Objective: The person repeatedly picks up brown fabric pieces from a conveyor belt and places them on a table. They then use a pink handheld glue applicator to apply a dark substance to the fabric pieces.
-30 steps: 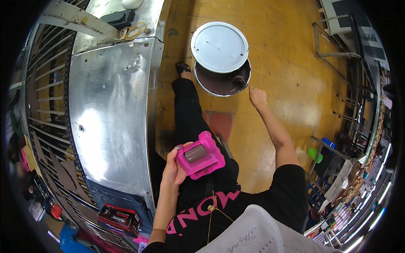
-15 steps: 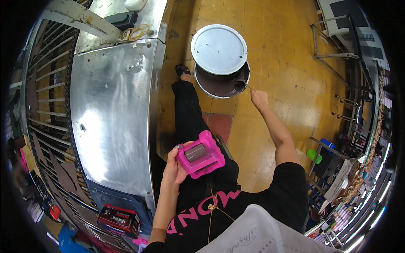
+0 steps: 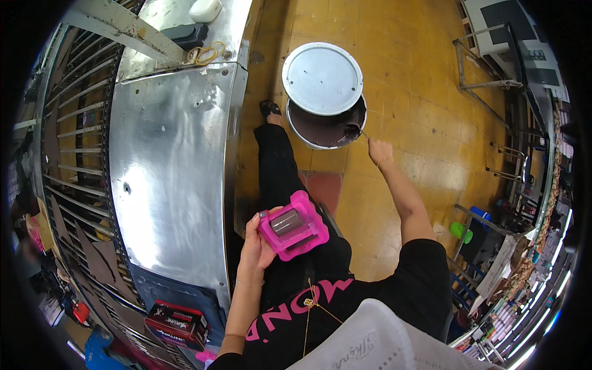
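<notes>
My left hand [image 3: 254, 243] grips the side of a pink plastic tray [image 3: 302, 246], which has a dark brown, glossy roller [image 3: 287, 223] set in it. Out ahead, my right hand [image 3: 380, 151] is closed round the thin handle of a tool [image 3: 365, 135]. The tool's far end sits at the right rim of a round bucket [image 3: 300, 137], among thick dark brown paste [image 3: 320, 131]; paste hides its shape. A pale round lid [image 3: 322, 78] lies over the bucket's far part, leaving the near part uncovered.
A metal-topped bench [image 3: 169, 166] runs along my left, beside a slatted rack [image 3: 80, 148]. On the bench's near end, a red and black box [image 3: 177, 324] rests by dark blue cloth [image 3: 179, 293]. A metal frame [image 3: 493, 83] stands at the far right; a green container [image 3: 459, 232] sits nearer.
My right hand and the tool have shifted slightly at the bucket's right rim. The view has moved a little; my left hand still holds the pink tray.
</notes>
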A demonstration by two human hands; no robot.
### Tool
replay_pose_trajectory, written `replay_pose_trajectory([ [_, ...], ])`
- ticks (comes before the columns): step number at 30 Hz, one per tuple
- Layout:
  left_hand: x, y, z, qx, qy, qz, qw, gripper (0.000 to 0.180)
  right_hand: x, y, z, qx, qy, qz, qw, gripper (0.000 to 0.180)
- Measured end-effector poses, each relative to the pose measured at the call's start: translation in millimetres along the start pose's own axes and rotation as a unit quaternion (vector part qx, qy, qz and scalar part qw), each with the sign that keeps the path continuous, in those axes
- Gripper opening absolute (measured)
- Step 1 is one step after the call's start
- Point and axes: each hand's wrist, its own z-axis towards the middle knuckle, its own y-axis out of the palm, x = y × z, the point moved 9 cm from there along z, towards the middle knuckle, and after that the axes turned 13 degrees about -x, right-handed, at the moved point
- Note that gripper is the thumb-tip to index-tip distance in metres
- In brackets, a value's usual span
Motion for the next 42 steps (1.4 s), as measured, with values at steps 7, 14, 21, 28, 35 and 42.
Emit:
replay_pose_trajectory([
  [7,2.6,2.7,2.5,-0.022,0.023,-0.017,0.999,0.054,21.4,13.9,0.4,-0.06,0.06,0.244,0.966,0.037],
  [14,-5.9,1.6,0.3,-0.015,0.006,-0.021,1.0,0.053,19.4,17.6,4.3,-0.04,0.001,0.293,0.955,0.037],
  [21,-2.9,-2.3,2.2,-0.009,0.017,-0.022,1.0,0.051,-5.2,-14.5,-18.8,-0.038,0.056,0.112,0.991,0.033],
  [28,1.1,1.5,1.4,-0.034,0.025,-0.033,0.999,0.049,-5.5,-15.8,-22.9,-0.052,0.038,0.019,0.998,0.022],
  [35,-5.6,-25.0,-0.1,0.005,0.032,-0.049,0.998,0.043,-24.8,-49.8,-21.3,-0.059,0.02,-0.055,0.997,0.024],
  [42,-9.5,-24.9,14.8,-0.014,0.04,-0.066,0.997,0.047,-18.5,-82.9,-19.7,-0.042,0.048,0.014,0.998,0.025],
])
